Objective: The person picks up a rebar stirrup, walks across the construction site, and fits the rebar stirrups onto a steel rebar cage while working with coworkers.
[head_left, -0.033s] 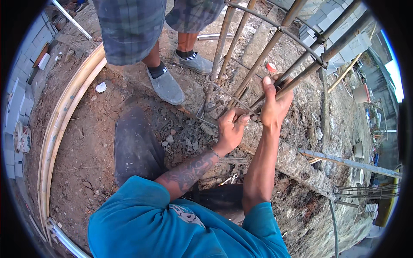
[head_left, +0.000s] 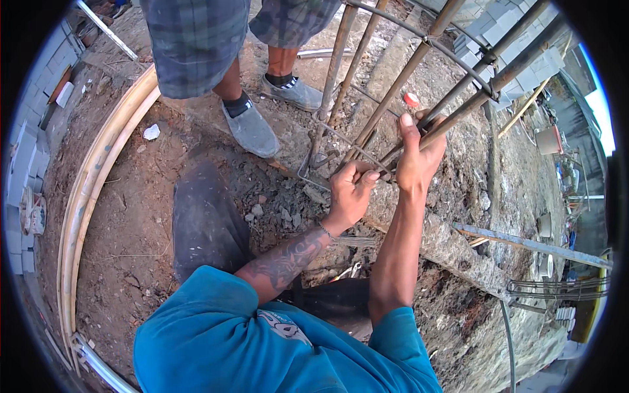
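Observation:
A cage of steel reinforcing bars (head_left: 396, 90) tied with square stirrups slants in from the upper right. My right hand (head_left: 419, 160) is closed round one of its thick bars (head_left: 460, 112) near the low end, thumb pointing up. Just left of it, my left hand (head_left: 348, 200) is pinched closed beside the lowest stirrup (head_left: 350, 143). Whatever lies between the left thumb and fingers is too small or hidden to make out.
Another person's legs in plaid shorts (head_left: 190, 49) and grey shoes (head_left: 252, 128) stand close beyond the cage. Long curved wooden strips (head_left: 98, 177) lie at left on the dirt. Grey blocks (head_left: 481, 29) are stacked behind. A red round object (head_left: 411, 99) lies near the bars.

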`<state>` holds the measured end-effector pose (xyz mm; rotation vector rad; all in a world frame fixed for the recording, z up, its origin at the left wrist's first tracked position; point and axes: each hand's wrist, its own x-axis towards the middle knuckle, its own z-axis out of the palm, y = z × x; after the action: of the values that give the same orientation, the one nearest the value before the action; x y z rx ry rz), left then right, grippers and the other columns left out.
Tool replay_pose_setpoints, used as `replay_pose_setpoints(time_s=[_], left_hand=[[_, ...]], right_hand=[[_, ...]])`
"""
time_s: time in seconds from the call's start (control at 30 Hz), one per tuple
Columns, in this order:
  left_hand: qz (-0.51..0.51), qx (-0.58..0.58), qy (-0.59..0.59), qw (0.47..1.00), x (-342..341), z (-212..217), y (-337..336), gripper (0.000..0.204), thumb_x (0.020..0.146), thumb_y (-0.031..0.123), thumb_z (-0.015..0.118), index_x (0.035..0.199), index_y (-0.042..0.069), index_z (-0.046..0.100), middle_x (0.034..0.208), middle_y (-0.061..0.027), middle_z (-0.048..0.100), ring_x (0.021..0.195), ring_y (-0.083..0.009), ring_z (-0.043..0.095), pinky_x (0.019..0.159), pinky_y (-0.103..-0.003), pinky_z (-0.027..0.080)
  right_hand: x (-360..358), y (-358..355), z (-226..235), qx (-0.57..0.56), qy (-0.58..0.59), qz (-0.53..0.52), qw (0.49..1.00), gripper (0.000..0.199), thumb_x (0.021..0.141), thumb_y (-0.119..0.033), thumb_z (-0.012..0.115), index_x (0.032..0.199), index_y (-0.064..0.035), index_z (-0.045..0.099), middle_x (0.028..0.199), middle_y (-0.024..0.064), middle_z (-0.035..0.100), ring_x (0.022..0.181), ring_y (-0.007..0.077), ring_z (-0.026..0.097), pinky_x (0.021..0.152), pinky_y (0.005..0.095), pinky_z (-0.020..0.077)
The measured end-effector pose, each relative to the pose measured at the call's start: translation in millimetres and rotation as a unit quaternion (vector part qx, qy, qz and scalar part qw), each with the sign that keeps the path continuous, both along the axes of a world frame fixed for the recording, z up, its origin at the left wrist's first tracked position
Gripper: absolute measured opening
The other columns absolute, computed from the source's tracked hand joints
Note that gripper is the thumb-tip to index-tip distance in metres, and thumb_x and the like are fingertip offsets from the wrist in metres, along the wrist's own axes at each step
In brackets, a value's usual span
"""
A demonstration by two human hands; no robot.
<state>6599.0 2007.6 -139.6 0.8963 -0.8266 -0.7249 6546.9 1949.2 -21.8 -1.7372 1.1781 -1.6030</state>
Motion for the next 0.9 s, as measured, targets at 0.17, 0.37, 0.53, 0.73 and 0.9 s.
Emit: replay_pose_setpoints(time_s=[0.17, 0.37, 0.53, 0.73, 0.9], left_hand=[[-0.032, 0.012, 0.017, 0.999, 8.7, 17.3, 3.8, 0.023, 0.085, 0.021, 0.066, 0.087, 0.000, 0.058, 0.075, -0.0051, 0.061, 0.065, -0.0101, 0.054, 0.061, -0.025, 0.045], [0.103, 0.133, -0.109, 0.980, 36.1, -6.7, 49.7, 0.019, 0.086, 0.017, 0.064, 0.090, 0.000, 0.057, 0.083, -0.0052, 0.058, 0.075, -0.0107, 0.053, 0.068, -0.026, 0.043], [0.059, 0.058, -0.110, 0.991, 155.6, 77.6, -21.9, 0.036, 0.093, 0.033, 0.050, 0.097, -0.003, 0.055, 0.086, -0.0084, 0.058, 0.086, -0.0147, 0.051, 0.080, -0.031, 0.041], [-0.032, -0.102, -0.325, 0.940, 125.0, 42.7, -0.1, 0.078, 0.081, 0.057, 0.055, 0.128, -0.003, 0.038, 0.128, -0.0210, 0.040, 0.124, -0.0324, 0.037, 0.102, -0.044, 0.028], [0.002, -0.218, -0.283, 0.934, 138.5, 116.7, -41.9, 0.087, 0.071, 0.052, 0.070, 0.127, -0.005, 0.036, 0.124, -0.0204, 0.044, 0.119, -0.0312, 0.042, 0.100, -0.043, 0.031]], right_hand=[[8.9, 6.2, -0.3, 0.011, 0.056, -0.029, 0.998, 0.049, 0.073, -0.035, 0.071, 0.097, 0.0018, 0.049, 0.081, 0.0115, 0.052, 0.076, 0.0214, 0.051, 0.072, 0.0340, 0.0424], [-2.6, 8.2, -2.3, 0.046, 0.075, -0.026, 0.996, 0.060, 0.073, -0.035, 0.070, 0.113, 0.0041, 0.047, 0.089, 0.0131, 0.055, 0.083, 0.0237, 0.053, 0.078, 0.0359, 0.0429], [-2.6, 8.0, -0.5, 0.039, 0.060, -0.016, 0.997, 0.063, 0.072, -0.036, 0.071, 0.115, 0.0040, 0.047, 0.090, 0.0131, 0.055, 0.085, 0.0228, 0.053, 0.079, 0.0360, 0.0430], [-7.9, 8.1, -12.3, 0.066, 0.092, -0.026, 0.993, 0.063, 0.070, -0.044, 0.070, 0.105, 0.0054, 0.050, 0.090, 0.0165, 0.056, 0.085, 0.0264, 0.055, 0.079, 0.0398, 0.0448], [-21.5, 9.5, -3.8, 0.066, 0.088, -0.012, 0.994, 0.074, 0.068, -0.054, 0.069, 0.106, 0.0062, 0.049, 0.092, 0.0187, 0.057, 0.087, 0.0286, 0.056, 0.078, 0.0415, 0.0453]])
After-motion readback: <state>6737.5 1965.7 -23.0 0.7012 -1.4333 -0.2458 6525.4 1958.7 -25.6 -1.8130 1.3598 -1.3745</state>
